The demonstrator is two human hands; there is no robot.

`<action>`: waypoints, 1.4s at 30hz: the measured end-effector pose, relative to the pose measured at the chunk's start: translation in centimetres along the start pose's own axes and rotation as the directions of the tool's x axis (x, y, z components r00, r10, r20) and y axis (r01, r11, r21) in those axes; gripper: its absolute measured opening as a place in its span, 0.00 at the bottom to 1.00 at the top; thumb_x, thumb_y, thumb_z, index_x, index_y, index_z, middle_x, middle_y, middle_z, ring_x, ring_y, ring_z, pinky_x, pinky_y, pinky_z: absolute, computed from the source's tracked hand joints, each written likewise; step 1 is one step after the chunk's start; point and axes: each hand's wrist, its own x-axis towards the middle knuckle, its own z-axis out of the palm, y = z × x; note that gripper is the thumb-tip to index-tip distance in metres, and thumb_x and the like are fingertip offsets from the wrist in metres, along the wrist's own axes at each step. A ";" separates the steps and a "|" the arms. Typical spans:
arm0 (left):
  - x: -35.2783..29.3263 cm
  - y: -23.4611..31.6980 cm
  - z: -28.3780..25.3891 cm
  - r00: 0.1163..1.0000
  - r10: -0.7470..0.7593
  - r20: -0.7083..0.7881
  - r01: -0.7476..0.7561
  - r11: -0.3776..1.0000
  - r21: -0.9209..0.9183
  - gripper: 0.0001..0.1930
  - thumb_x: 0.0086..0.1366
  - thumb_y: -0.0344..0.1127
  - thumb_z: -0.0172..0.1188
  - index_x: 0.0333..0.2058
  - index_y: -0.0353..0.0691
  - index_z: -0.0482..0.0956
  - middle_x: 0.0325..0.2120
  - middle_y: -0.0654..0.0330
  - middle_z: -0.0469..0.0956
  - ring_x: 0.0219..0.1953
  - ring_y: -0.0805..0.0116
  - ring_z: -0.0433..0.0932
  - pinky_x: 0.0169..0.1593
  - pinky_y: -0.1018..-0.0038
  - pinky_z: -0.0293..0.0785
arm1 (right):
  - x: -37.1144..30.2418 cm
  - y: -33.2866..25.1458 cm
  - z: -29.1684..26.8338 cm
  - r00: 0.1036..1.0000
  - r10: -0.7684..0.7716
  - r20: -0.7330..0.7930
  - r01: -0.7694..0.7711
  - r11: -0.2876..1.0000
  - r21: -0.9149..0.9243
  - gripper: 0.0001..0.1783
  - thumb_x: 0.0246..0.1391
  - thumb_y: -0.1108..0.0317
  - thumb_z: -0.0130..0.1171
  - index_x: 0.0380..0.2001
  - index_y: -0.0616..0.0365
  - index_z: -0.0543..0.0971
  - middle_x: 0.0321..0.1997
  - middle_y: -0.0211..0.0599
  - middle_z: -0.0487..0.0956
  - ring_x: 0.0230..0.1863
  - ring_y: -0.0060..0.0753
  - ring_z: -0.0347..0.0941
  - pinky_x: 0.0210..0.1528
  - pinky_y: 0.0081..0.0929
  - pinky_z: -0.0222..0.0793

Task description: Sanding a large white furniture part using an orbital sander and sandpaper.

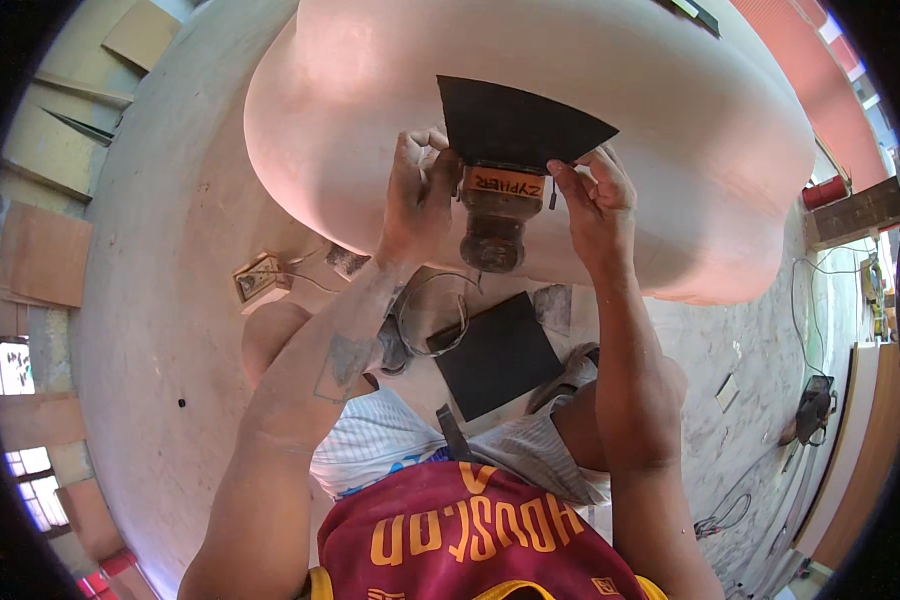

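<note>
An electric palm sander (498, 218) with an orange label band and a dusty, dark round body rests against a big smooth pale rounded form (690, 190). A black sandpaper sheet (525, 122) lies along the sander's far end and sticks out past it on both sides. At the sheet's lower left corner, beside the sander's wire clamp, my left hand (420, 195) is closed with its fingertips partly hidden. My right hand (598, 195) pinches the sheet's near right edge between thumb and fingers, next to the other clamp wire.
Another black sheet (500, 355) lies on the floor between my legs, near a looped cord (432, 315). A wooden box with a socket (260, 278) sits to the left. Boards (45, 252) lean at far left; a dark power tool (813, 408) lies at right.
</note>
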 end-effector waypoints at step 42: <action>1.0 0.3 -2.1 0.965 -0.250 0.074 0.259 0.956 -0.141 0.08 0.70 0.32 0.70 0.40 0.40 0.78 0.31 0.65 0.78 0.29 0.77 0.73 0.44 0.74 0.77 | 1.3 0.7 -2.9 0.946 0.224 0.236 -0.224 0.974 -0.030 0.13 0.64 0.59 0.71 0.39 0.58 0.86 0.34 0.26 0.83 0.40 0.21 0.76 0.43 0.26 0.70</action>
